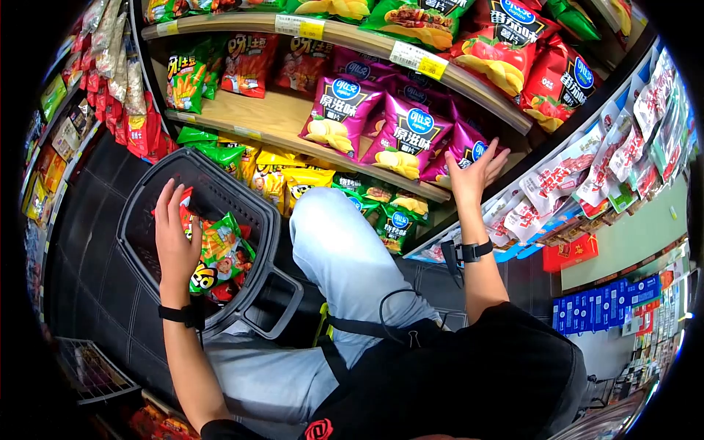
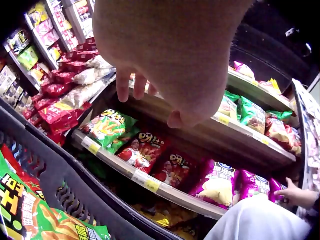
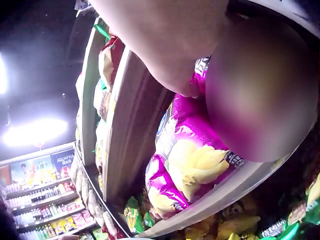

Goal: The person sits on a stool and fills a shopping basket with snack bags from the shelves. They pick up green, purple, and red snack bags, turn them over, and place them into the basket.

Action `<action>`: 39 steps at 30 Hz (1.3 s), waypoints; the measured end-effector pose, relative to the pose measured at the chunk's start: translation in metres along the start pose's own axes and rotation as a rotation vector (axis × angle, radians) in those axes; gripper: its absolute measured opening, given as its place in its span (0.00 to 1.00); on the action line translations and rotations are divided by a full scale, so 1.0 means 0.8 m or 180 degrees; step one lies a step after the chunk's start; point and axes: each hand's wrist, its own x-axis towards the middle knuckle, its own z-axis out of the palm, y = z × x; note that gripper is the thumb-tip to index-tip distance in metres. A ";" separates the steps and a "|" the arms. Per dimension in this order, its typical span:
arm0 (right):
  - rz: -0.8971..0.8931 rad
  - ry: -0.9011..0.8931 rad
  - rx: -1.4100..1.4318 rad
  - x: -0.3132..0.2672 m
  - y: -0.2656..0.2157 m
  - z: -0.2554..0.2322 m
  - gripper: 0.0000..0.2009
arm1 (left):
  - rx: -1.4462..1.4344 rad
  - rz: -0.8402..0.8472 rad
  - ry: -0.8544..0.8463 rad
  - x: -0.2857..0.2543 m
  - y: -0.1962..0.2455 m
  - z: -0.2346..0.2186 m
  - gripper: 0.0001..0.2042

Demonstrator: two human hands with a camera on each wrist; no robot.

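Note:
My right hand (image 1: pixel 473 174) is at the right end of a shelf, its fingers extended against the side of the last purple bag of potato chips (image 1: pixel 456 150). More purple chip bags (image 1: pixel 408 138) stand in a row to its left. In the right wrist view, purple bags (image 3: pixel 192 155) show beneath the hand, and a blurred patch hides part of it. My left hand (image 1: pixel 178 246) hovers with loose fingers over a dark shopping basket (image 1: pixel 216 174). Inside the basket lie a green snack bag (image 1: pixel 220 249) and red bags, partly covered by that hand.
Red snack bags (image 1: pixel 248 64) and green ones stand further left on the same shelf (image 1: pixel 242 121). Yellow bags (image 1: pixel 282 172) fill the level below. Tomato chip bags (image 1: pixel 506 44) sit above. White packets (image 1: pixel 557 176) hang along the right side. My bent knee (image 1: pixel 323 220) is close to the lower shelf.

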 end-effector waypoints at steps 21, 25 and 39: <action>-0.3751 -0.4299 0.2430 -0.205 -0.379 0.021 0.11 | 0.0429 -0.2030 -0.0493 -0.076 -0.114 -0.018 0.21; -0.4097 -0.5024 0.1945 -0.244 -0.438 0.078 0.16 | 0.0327 -0.2676 -0.0820 -0.111 -0.147 -0.019 0.23; -0.4249 -0.5430 0.1128 -0.298 -0.475 0.183 0.35 | 0.0208 -0.3273 -0.1328 -0.128 -0.181 0.033 0.23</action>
